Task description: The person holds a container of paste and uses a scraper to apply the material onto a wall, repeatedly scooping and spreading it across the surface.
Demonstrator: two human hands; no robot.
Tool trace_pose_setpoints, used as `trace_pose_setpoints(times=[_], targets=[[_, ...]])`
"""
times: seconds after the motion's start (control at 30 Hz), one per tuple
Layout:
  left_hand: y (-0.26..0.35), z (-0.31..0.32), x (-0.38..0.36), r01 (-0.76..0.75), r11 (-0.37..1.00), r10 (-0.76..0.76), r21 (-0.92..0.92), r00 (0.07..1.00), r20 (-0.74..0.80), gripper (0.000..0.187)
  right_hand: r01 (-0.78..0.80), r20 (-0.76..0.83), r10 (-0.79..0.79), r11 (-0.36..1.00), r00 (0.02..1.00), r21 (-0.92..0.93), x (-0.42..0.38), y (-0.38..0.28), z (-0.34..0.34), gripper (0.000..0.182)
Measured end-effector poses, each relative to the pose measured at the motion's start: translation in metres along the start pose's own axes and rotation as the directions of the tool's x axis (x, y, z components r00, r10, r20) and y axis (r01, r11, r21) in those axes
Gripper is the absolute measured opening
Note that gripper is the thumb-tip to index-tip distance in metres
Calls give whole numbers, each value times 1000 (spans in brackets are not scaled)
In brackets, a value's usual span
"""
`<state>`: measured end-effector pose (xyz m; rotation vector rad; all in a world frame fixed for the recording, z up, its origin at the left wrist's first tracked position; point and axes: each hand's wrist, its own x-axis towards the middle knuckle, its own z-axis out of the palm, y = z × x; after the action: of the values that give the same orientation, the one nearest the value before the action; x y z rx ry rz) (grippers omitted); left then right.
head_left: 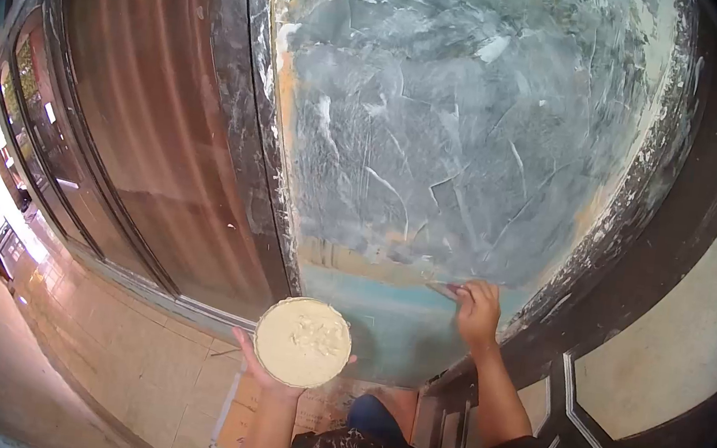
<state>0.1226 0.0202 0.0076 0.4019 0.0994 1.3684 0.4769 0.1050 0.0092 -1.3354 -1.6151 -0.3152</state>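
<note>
My left hand holds up a round tub of cream-coloured putty from below, its thumb and fingertips showing at the sides. The putty's surface is rough near the middle. Closed round a putty knife, my right hand is at the lower part of the wall panel. The knife's thin blade points left along the wall; its handle is mostly hidden by the fingers. Grey-white smeared filler with ridges covers the panel above, a tan band crosses at knife height, and pale blue paint shows below.
A dark frame with putty spots borders the panel on the left, beside a brown glazed sliding door. Dark panelled woodwork stands on the right. Cardboard lies on the tiled floor near my legs.
</note>
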Motion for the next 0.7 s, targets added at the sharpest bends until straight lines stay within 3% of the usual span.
trace_pose_setpoints(times=[0.1,0.4,0.5,0.57,0.7], targets=[[1,5,0,1,1000,-1,-9,1000,19,117,18,48,-20,999,999,45,-5,-2,2,12],[8,5,4,-28,999,26,32,998,64,116,4,-20,-3,1000,1000,20,22,-17,0,12],[5,7,3,-24,1000,25,-4,997,73,117,29,36,-30,999,999,19,10,-10,7,11],[5,6,1,-15,1000,15,1,998,55,117,9,41,-8,999,999,-47,11,-5,13,12],[3,6,3,-25,999,25,-24,1000,-14,117,3,-33,-2,1000,999,2,29,-19,1,12]])
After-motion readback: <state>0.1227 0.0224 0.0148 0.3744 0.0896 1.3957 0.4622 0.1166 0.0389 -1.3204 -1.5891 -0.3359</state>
